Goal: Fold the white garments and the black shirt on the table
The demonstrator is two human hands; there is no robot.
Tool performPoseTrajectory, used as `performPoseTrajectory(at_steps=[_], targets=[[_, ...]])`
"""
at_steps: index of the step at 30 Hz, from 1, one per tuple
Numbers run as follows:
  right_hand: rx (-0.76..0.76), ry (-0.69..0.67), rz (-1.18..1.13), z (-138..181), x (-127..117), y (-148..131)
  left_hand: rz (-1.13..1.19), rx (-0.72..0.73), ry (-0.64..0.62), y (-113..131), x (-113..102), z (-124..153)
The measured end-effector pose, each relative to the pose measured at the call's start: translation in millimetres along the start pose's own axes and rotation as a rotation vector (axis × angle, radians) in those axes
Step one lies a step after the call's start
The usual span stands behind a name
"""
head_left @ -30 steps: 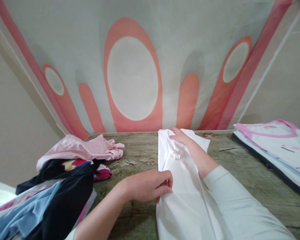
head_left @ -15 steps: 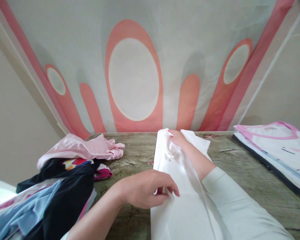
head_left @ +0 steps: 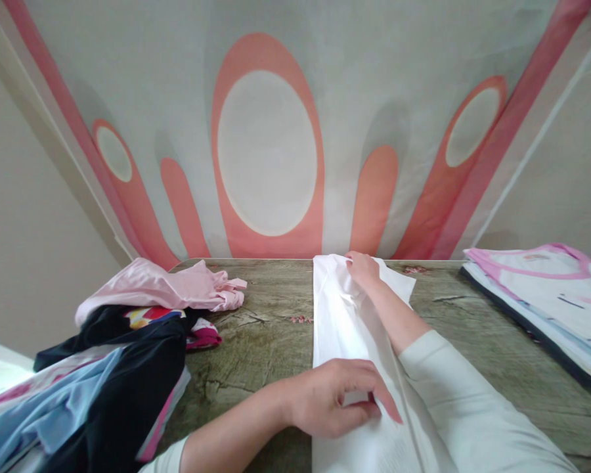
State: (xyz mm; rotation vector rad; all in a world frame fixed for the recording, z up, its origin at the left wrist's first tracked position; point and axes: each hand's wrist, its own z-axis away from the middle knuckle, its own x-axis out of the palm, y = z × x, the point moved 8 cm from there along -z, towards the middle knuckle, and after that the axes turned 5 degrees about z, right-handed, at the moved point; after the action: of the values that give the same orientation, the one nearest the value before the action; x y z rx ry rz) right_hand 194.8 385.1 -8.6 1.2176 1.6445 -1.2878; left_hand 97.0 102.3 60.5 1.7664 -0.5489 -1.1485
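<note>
A white shirt (head_left: 335, 328) lies lengthwise on the table in a long, narrow fold, with a flap of cloth (head_left: 398, 281) sticking out at its far right. At the far end, my right hand (head_left: 363, 269) grips the cloth near the top edge, its fingertips partly hidden. My left hand (head_left: 337, 397) rests over the nearer part of the shirt, fingers bent, with a gap between thumb and forefinger and no cloth visibly pinched. The shirt's near end runs out of the bottom of the view, partly behind my right sleeve.
On the left of the wood-patterned table (head_left: 261, 355) lies a loose heap of clothes (head_left: 128, 381), with a pink garment (head_left: 162, 289) on top at the back. A stack of folded clothes (head_left: 546, 295) sits at the right. A patterned wall (head_left: 345, 131) rises behind the table.
My left hand has moved right and toward me across the shirt. My right hand has shifted slightly right, and the shirt's left edge lies further right and straighter.
</note>
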Motion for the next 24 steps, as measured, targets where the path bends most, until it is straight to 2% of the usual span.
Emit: performPoseTrajectory(at_steps=[5, 10, 14, 18, 24], targets=[[0.026, -0.039, 0.004, -4.2, 7.3, 7.3, -0.076, -0.048, 0.009, -11.6, 2.9, 1.2], [-0.005, -0.116, -0.017, -13.3, 8.9, 17.6, -0.532, -0.237, 0.184, -54.2, -24.4, 8.2], [-0.115, -0.231, -0.05, -14.5, 5.1, 20.6, -0.777, -0.374, 0.202, -84.7, -35.0, 16.6], [-0.177, -0.265, -0.082, -13.3, -5.8, 20.0, -0.829, -0.393, 0.171, -92.1, -32.4, 19.8], [-0.124, -0.165, -0.027, -8.4, -19.6, 20.1, -0.865, -0.385, 0.165, -90.7, -31.0, 19.5]])
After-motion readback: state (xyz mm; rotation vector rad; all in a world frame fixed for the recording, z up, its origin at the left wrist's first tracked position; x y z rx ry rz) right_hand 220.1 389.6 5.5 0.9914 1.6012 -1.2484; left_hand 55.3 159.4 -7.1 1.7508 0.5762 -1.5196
